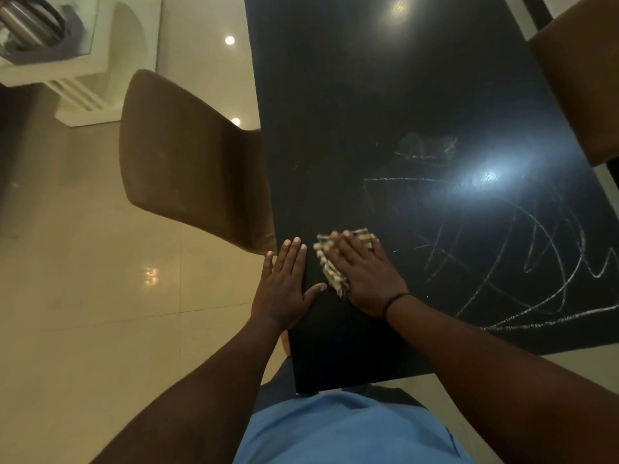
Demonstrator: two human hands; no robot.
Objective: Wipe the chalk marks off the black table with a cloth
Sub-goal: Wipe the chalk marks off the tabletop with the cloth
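The right hand [363, 277] lies flat, fingers straight, pressing one striped cloth [330, 267] onto the black counter [368, 112]. The left hand [288, 283] rests open beside it at the counter's edge. Chalk marks [522, 259], perhaps a dozen lines, loop right of the fingers; two brown chairs [187, 162] flank the counter.

The room is dim and warm yellow. Lamps above me shine back off the table [385, 112]: a big white-blue glare near its right edge and a smaller one near its far edge. Small bright spots glint on the floor [100, 279]. My cloth [330, 269] looks blurry. My arms look dark. The wide lens bends the table edges and stretches things at the corners.
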